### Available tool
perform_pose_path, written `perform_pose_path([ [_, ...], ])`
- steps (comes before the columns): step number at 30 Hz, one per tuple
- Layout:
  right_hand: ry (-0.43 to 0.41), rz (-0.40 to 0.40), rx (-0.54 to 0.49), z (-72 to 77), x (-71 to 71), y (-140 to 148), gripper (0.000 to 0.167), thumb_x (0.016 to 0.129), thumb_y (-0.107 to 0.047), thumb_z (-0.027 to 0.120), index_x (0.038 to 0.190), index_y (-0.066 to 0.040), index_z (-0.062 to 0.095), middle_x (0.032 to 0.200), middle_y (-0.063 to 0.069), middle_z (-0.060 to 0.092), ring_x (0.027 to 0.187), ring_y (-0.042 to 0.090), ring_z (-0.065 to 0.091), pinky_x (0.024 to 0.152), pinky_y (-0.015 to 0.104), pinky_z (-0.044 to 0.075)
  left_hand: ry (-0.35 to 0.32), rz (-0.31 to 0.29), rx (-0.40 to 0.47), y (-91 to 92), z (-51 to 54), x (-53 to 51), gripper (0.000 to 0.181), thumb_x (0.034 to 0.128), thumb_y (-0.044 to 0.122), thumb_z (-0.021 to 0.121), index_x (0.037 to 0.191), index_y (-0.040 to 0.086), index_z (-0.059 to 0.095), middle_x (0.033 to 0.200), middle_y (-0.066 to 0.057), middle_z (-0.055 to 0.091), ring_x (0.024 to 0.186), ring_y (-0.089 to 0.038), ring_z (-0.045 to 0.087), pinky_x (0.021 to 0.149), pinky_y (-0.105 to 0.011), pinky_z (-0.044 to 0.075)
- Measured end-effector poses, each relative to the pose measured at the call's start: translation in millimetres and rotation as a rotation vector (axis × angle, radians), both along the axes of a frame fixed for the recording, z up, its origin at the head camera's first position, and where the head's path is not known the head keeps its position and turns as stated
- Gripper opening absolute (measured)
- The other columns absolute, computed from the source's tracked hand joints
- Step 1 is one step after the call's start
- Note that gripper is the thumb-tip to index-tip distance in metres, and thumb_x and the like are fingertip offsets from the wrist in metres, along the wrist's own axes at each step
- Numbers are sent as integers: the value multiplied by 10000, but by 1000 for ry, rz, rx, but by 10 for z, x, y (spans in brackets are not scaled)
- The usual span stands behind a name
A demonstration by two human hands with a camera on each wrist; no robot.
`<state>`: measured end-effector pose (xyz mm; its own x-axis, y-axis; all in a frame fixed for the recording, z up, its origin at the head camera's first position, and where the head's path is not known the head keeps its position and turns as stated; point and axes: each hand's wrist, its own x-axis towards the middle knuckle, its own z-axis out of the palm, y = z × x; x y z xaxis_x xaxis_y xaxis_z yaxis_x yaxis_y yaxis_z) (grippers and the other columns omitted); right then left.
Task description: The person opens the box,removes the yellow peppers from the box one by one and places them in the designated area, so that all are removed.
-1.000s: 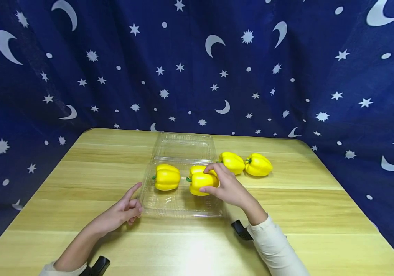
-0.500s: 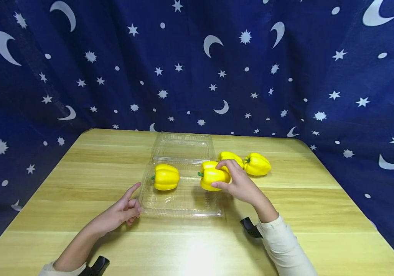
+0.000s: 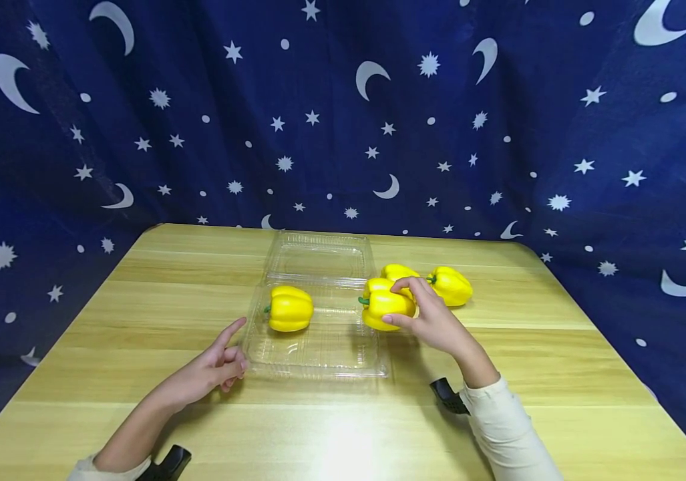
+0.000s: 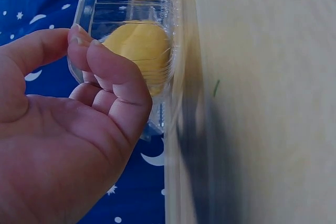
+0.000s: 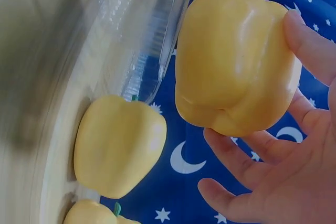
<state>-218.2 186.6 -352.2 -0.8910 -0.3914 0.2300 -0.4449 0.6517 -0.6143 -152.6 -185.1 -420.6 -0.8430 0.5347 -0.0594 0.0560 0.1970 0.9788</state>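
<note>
Currently the right hand (image 3: 433,321) pinches a yellow pepper (image 3: 386,307) right of frame centre, at the right side of the clear container (image 3: 318,369), the left hand (image 3: 204,375) relaxed at lower left. That fingertip grip could slip on smooth skin, or crowding could bump the neighbouring pepper (image 5: 119,148)

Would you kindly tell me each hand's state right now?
Left hand: at the clear rectangular plastic container; grip cannot be told.
Right hand: holding a lobed yellow bell pepper.
</note>
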Motion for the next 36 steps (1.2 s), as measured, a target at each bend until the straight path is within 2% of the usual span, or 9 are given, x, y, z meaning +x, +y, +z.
perform_pose_path([
  [15,21,-13,24,-10,-75,183,439,765,-198,733,1093,-72,469,1147,137,478,1129,314,427,927,483,351,-1,8,-6,6,8,13,783,946,141,458,1443,83,-144,795,-38,466,646,-86,424,571,-236,408],
  [21,-16,-32,26,-99,-68,321,431,780,-214,718,1099,-69,467,1141,148,462,1110,323,427,921,504,349,2,10,-6,3,9,11,786,942,131,460,1444,82,-143,799,-40,474,643,-84,424,569,-230,408],
  [28,-22,-37,46,-232,-25,494,413,772,-196,724,1076,-55,483,1121,180,473,1119,343,419,916,529,341,-14,24,-29,-10,-3,-3,782,944,153,462,1444,84,-136,819,-63,484,641,-73,424,572,-234,415],
  [36,-21,-28,38,-286,-30,518,412,772,-181,723,1085,-56,487,1121,165,489,1127,353,426,935,552,336,-16,25,-40,-6,3,-4,786,948,170,457,1437,62,-149,812,-51,482,637,-62,426,575,-231,420],
])
